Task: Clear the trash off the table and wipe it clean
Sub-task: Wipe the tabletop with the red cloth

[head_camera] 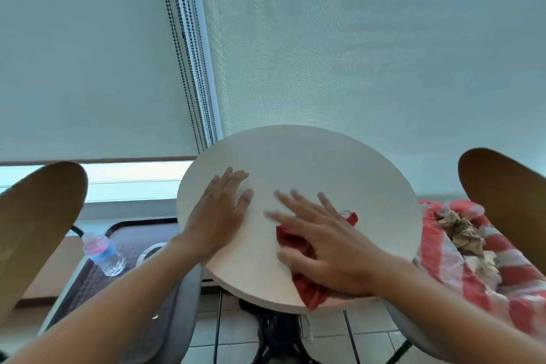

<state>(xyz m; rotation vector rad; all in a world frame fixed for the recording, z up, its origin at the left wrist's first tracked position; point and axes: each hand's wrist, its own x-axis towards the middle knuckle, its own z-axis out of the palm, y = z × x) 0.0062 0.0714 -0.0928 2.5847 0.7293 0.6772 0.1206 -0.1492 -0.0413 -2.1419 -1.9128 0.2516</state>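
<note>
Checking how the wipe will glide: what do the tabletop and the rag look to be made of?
Tabletop: looks like pale laminate or painted board, matte, with a fine even grain and no glare; the exact core cannot be told. Rag: soft woven cloth, red, bunched into folds under the right hand. The left hand lies flat on the bare top.

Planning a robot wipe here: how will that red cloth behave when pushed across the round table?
The red cloth looks floppy: it bunches in folds under the right hand, so it will likely crumple rather than slide flat. One end droops over the table edge, suggesting it is limp and light and needs flat palm pressure.
</note>
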